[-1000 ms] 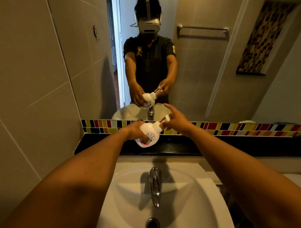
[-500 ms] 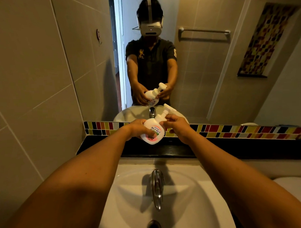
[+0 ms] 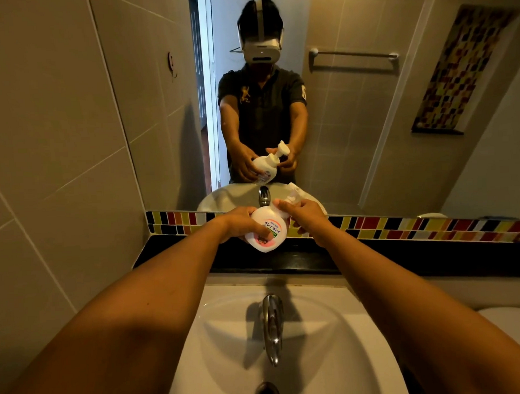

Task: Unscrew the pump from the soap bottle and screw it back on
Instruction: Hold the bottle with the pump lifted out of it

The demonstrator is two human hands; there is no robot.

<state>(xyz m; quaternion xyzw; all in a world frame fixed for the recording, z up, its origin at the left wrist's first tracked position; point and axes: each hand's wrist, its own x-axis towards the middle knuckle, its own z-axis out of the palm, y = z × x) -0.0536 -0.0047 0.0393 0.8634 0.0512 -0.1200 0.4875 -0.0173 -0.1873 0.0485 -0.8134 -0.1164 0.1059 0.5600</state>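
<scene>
A white soap bottle with a pink and green label is held in the air above the black ledge, tilted with its top toward the right. My left hand wraps its body from the left. My right hand grips the collar at the neck, fingers curled around it. The white pump sticks up and right past my right fingers, still seated on the bottle. The mirror shows the same grip from the far side.
A white sink with a chrome tap lies below my arms. A black ledge and a strip of coloured tiles run under the mirror. Tiled wall stands close on the left.
The bottle has tipped more upright, label turning toward me. My right hand slid from the pump head down to the collar at the neck. Both hands rose slightly toward the mirror.
</scene>
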